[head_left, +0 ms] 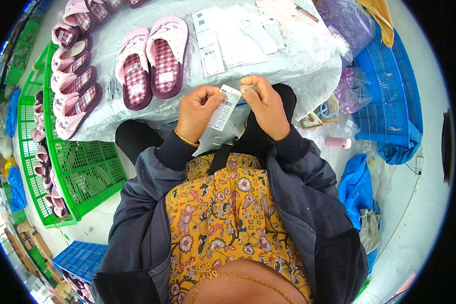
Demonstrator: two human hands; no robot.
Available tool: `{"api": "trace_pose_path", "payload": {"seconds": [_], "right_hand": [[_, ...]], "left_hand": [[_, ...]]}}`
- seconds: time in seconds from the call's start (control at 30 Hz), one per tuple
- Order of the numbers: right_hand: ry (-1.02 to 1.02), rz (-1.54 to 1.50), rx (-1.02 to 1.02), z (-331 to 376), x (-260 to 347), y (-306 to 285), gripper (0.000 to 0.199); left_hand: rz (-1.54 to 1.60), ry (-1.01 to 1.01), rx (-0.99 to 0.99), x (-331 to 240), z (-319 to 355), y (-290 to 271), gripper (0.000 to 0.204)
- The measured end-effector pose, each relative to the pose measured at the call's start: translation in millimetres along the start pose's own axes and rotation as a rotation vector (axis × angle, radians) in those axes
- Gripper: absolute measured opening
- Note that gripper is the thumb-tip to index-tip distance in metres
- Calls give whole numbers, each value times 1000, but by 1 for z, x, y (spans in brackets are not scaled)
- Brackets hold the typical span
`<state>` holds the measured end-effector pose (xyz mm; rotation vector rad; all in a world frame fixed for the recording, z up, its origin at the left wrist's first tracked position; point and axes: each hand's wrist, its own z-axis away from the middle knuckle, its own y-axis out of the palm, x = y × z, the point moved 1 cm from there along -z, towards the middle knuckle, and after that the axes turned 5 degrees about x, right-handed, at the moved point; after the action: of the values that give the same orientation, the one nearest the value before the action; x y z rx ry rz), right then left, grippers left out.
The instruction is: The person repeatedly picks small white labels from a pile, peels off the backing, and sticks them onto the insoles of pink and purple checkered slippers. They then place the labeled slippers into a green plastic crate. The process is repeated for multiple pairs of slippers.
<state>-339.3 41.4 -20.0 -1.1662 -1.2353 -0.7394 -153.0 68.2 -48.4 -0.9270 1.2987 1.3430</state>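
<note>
Between the thumb and fingers of my left hand [196,112] is a white paper hang tag [225,111] with printed lines. Close to the tag's upper right edge, my right hand [266,107] is closed in a pinch. Whatever lies between its fingertips is too small to make out. Beyond my left hand, a pair of pink slippers [166,73] with dark red checked insoles lies on the plastic-covered table [106,111]. Several loose white tags [240,43] are spread on the table beyond my hands.
More pink slippers [76,109] line the table's left edge, beside a green crate [83,172] and a blue crate [81,258]. At the right stand another blue crate [385,96] and a purple bag [347,23]. A pink roll [338,143] and blue plastic [357,185] lie lower down.
</note>
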Motion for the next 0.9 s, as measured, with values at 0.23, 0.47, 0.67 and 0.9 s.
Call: {"api": "trace_pose_path", "payload": {"seconds": [0.23,0.47,0.67,0.9], "right_hand": [[-76,125,-55,10,18,4,14],[-176,283,-155,11,19,12,11],[-270,372,-193,11,16,12,10],[-340,370,-216,12,17,14,11]], "left_hand": [[-145,98,-82,-4,3,3,12],[-143,142,-100,-10,7,10,11],[-218,238,-136,-13,10,17,11],[-651,572,-120,-25,16,24,10]]}}
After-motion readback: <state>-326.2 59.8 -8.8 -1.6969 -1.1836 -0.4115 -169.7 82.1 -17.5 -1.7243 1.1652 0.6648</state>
